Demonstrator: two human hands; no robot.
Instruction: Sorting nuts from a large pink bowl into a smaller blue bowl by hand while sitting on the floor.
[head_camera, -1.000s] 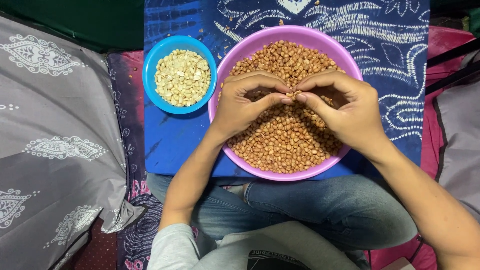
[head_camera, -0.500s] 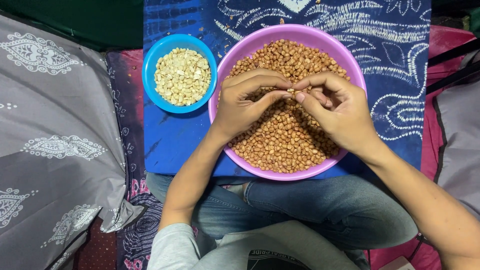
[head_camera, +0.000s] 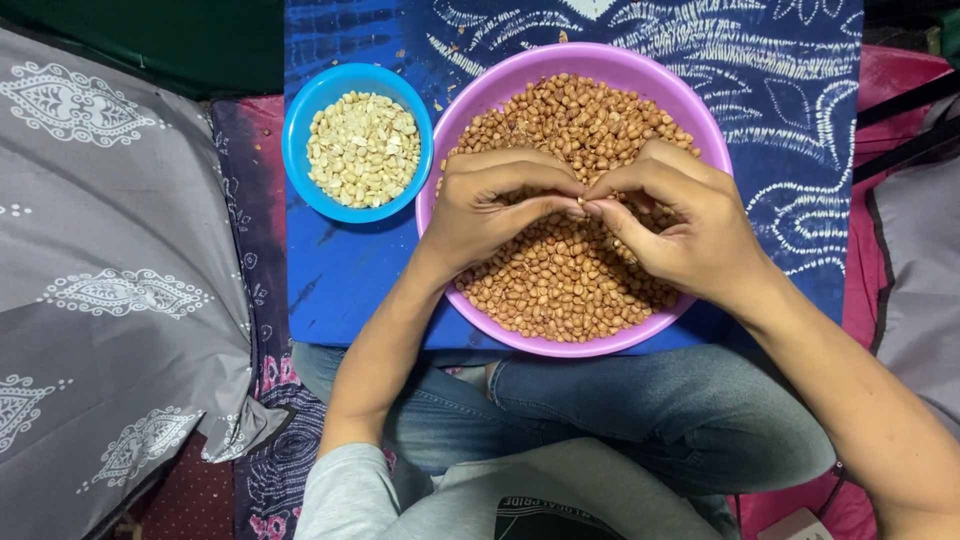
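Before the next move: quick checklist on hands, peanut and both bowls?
1. Both hands meet over the round purple plastic bowl: ok; left hand and right hand touch at the fingertips.
2. Small peanut pinched between the fingertips: cannot tell; the fingers hide most of it.
3. Purple bowl stocked with brown skinned peanuts: ok, well filled.
4. Round blue plastic bowl of pale peeled peanuts beside the left hand: ok, room left in it.
5. Both bowls seated on the blue patterned board: ok, upright, side by side.
6. Board free of stray bits: not ok, a few flecks lie near the purple bowl's far rim.
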